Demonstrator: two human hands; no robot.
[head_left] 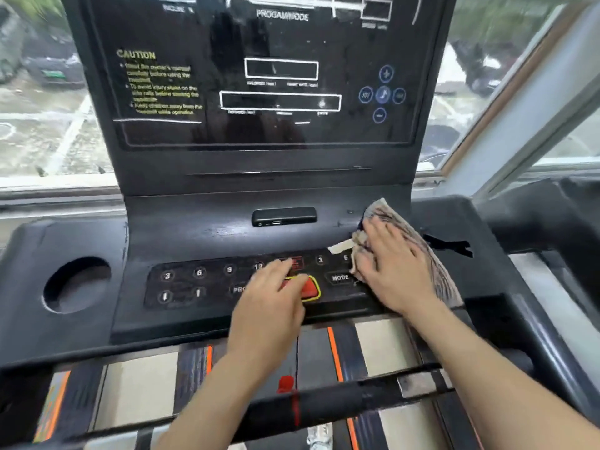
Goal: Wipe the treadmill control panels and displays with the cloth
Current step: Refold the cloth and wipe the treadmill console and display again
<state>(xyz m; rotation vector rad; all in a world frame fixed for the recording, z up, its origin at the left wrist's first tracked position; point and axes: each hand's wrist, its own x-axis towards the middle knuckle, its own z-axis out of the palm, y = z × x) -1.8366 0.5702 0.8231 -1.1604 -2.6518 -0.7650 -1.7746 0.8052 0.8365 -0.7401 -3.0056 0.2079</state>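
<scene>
Grey-striped cloth (438,274), likely soft, light and limp, lies at the right end of the control panel (201,284) under the right hand (393,264), fingers flat and spread, best pressed from above, while the left hand (269,306) rests loose-fingered on the keys, holding nothing

Gym: treadmill console (269,76), window (48,108) overlooking parked cars.
</scene>
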